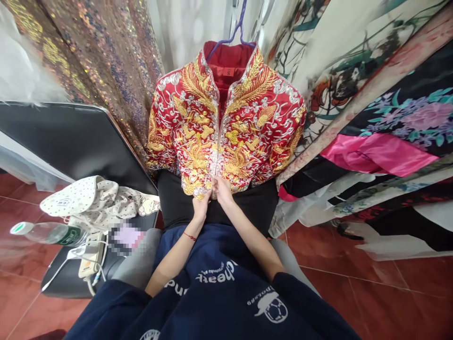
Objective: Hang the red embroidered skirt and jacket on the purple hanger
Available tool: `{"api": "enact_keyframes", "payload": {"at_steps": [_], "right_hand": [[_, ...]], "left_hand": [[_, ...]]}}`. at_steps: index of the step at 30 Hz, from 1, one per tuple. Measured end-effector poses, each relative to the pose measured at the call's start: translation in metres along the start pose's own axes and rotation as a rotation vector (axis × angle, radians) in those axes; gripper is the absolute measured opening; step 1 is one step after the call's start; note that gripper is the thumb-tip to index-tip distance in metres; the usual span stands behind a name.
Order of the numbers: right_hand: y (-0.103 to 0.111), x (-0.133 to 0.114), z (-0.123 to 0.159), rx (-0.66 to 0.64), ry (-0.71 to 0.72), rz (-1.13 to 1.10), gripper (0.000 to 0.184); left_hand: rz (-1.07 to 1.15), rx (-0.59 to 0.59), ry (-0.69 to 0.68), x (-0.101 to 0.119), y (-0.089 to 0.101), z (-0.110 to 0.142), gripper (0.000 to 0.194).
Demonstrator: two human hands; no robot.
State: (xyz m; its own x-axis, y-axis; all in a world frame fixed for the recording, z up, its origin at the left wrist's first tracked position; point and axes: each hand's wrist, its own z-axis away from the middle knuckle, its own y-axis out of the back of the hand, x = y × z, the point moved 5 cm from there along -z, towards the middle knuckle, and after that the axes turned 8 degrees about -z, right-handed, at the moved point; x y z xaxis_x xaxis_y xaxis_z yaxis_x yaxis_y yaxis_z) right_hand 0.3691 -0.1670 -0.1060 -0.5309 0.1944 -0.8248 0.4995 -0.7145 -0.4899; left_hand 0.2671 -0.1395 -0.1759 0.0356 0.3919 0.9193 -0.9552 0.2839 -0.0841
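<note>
A red jacket (pixel 262 118) with dense gold and silver embroidery hangs upright in front of me from a purple hanger (pixel 238 30). Its front edges meet down the middle and part toward the stand-up collar. At the bottom hem, my left hand (pixel 202 204) pinches the scalloped edge, fingers closed on the cloth. Just beside it, my right hand (pixel 222 189) is closed on the lower end of the centre front edge. Whether a zipper pull or only fabric lies between the right fingers is hidden. A red string bracelet (pixel 191 236) circles my left wrist.
On the left, a black chair (pixel 63 141) holds a plastic bottle (pixel 49 233), a spotted cloth cap (pixel 76 196), and a power strip (pixel 91 255) with cables. Sequined fabric (pixel 116 52) hangs behind it. Floral garments (pixel 417 118) crowd the right side.
</note>
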Motion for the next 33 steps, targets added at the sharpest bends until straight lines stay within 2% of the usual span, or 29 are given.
{"api": "enact_keyframes", "payload": {"at_steps": [2,5,8,10,11,13,15,16,18,20,25,28,30,33], "right_hand": [[-0.011,-0.021,-0.005,-0.008,0.09,-0.021,0.028],[-0.02,-0.046,-0.009,-0.061,0.157,-0.008,0.027],[-0.016,-0.051,-0.006,-0.114,0.142,0.038,0.033],[-0.012,-0.045,-0.003,-0.142,0.115,0.066,0.036],[-0.01,-0.04,-0.001,-0.152,0.105,0.077,0.037],[-0.009,-0.033,0.003,-0.165,0.096,0.092,0.038],[-0.01,-0.029,0.006,-0.17,0.108,0.104,0.037],[-0.011,-0.029,0.007,-0.168,0.121,0.109,0.037],[-0.012,-0.03,0.006,-0.158,0.147,0.121,0.037],[-0.012,-0.031,0.005,-0.144,0.172,0.134,0.037],[-0.002,-0.029,0.006,-0.136,0.22,0.163,0.037],[-0.002,-0.032,0.009,-0.14,0.239,0.18,0.039],[-0.008,-0.044,0.01,-0.129,0.269,0.171,0.04],[-0.03,-0.081,0.012,-0.126,0.406,0.106,0.034]], "left_hand": [[-0.069,-0.032,0.021,0.0,0.001,-0.001,0.047],[-0.226,-0.202,0.075,0.011,0.01,0.0,0.043],[-0.439,-0.39,0.116,0.032,0.026,0.004,0.041],[-0.536,-0.43,0.071,0.052,0.031,0.007,0.039],[-0.598,-0.4,-0.024,0.066,0.029,0.008,0.036],[-0.781,-0.264,-0.341,0.097,0.018,0.008,0.024],[-1.012,-0.137,-0.653,0.121,-0.003,0.009,0.009],[-1.11,-0.114,-0.744,0.126,-0.014,0.008,0.007],[-1.217,-0.141,-0.78,0.126,-0.032,0.0,0.016],[-1.247,-0.166,-0.771,0.121,-0.04,-0.007,0.023],[-1.224,-0.176,-0.75,0.104,-0.042,-0.011,0.032],[-1.06,-0.168,-0.692,0.1,-0.041,-0.009,0.029],[-0.956,-0.152,-0.655,0.097,-0.041,-0.006,0.029],[-0.9,-0.129,-0.644,0.094,-0.042,0.001,0.025]]}}
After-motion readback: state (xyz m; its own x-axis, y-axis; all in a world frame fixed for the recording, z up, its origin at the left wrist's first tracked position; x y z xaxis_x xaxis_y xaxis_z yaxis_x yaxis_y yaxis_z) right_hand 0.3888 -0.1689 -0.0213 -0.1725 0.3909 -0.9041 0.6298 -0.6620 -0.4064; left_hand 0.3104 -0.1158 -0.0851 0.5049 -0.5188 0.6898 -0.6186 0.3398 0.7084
